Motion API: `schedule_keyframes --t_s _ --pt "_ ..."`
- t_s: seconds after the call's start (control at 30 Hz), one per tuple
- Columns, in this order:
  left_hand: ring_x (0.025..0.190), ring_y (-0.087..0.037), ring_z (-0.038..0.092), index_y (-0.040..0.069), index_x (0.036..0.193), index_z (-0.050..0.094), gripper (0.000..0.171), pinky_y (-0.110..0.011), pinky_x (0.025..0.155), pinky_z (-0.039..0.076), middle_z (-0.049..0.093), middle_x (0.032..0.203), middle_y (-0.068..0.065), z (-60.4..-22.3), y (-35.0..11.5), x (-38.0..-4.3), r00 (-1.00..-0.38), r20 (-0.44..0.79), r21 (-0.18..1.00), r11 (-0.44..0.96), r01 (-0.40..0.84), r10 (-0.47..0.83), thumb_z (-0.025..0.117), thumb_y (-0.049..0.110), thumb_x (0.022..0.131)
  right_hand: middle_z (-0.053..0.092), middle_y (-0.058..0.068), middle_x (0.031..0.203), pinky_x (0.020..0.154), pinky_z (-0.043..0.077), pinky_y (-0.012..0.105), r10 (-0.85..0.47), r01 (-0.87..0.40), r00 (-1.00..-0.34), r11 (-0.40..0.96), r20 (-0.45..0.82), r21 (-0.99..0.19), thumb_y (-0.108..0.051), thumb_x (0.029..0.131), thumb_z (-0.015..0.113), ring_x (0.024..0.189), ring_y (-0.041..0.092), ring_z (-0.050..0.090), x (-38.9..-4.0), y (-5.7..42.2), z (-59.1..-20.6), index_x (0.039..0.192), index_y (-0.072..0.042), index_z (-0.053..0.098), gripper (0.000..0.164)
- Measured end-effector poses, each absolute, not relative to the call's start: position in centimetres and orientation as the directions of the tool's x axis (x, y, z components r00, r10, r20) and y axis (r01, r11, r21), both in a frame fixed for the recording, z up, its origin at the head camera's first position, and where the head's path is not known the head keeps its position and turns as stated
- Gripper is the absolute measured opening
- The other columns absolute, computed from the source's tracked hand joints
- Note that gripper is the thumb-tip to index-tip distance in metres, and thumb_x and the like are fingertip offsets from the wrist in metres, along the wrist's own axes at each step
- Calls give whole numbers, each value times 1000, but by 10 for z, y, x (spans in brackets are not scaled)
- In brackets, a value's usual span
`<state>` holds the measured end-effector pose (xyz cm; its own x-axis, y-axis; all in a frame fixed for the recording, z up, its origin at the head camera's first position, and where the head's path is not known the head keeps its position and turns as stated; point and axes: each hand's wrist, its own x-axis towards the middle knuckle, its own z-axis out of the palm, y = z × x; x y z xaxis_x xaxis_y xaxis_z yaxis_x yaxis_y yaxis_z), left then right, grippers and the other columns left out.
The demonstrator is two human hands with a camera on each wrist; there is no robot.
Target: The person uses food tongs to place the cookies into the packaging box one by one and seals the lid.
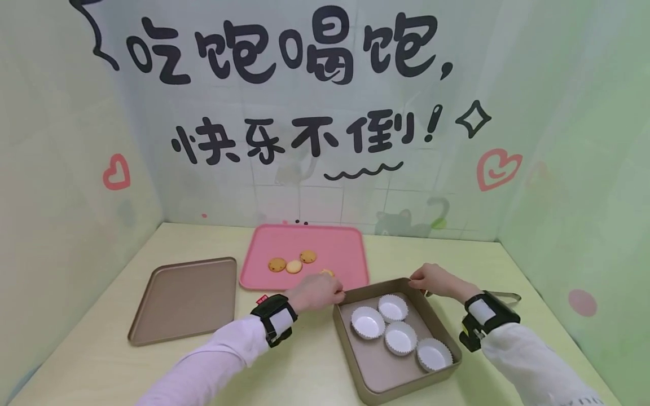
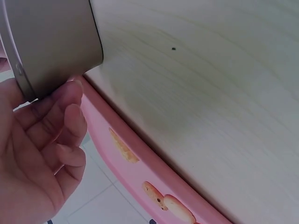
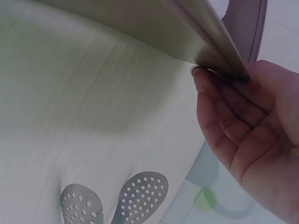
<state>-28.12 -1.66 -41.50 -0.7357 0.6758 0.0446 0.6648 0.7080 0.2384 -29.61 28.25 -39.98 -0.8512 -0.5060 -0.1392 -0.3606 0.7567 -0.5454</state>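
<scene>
A deep square brown baking pan (image 1: 373,369) sits at the right front of the table, turned at a slant. Several white fluted baking cups (image 1: 400,338) stand inside it. My left hand (image 1: 317,291) grips the pan's far left corner, thumb and fingers pinching the wall, as the left wrist view shows the pan (image 2: 56,42) from outside. On the far right corner, my right hand (image 1: 440,280) pinches the rim between thumb and fingers. In the right wrist view the pan wall (image 3: 140,23) leans over the tabletop with a shadow under it.
Behind the left hand lies a pink tray (image 1: 335,239) bearing several cookies (image 1: 277,264). A shallow brown baking tray (image 1: 185,301) is at the left. Metal tongs with perforated heads (image 3: 145,193) rest right of the pan, partly hidden by the right hand and wrist.
</scene>
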Motion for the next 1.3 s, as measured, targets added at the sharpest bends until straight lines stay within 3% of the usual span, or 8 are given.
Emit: schedule_keyframes --t_s 0.37,0.67,0.9,1.3 --pt "50 -5 35 14 63 47 27 -20 49 30 34 58 6 -415 -28 -285 -738 57 249 706 663 672 49 16 89 44 -4 50 51 43 25 -479 -339 -868 760 -127 -554 -5 86 50 48 8 42 -287 271 -404 55 -6 49 31" --pt "47 -4 42 15 61 45 28 -20 48 33 42 56 6 -419 -45 -292 -738 81 298 691 659 670 50 17 89 50 1 51 50 40 26 -476 -335 -870 760 -127 -556 -5 85 49 49 12 46 -277 257 -406 55 -3 53 31" --pt "46 -3 40 16 61 44 29 -20 48 31 41 54 7 -420 -58 -294 -741 71 355 677 644 668 49 17 89 55 4 53 49 40 26 -470 -337 -876 762 -113 -553 -6 84 49 50 16 51 -272 245 -406 56 -5 57 29" --pt "44 -3 39 14 63 50 29 -20 47 32 42 50 10 -420 -72 -296 -743 83 331 684 650 665 49 20 91 54 2 49 48 40 26 -429 -318 -898 786 -97 -530 -6 81 48 48 17 52 -270 230 -409 53 -5 56 29"
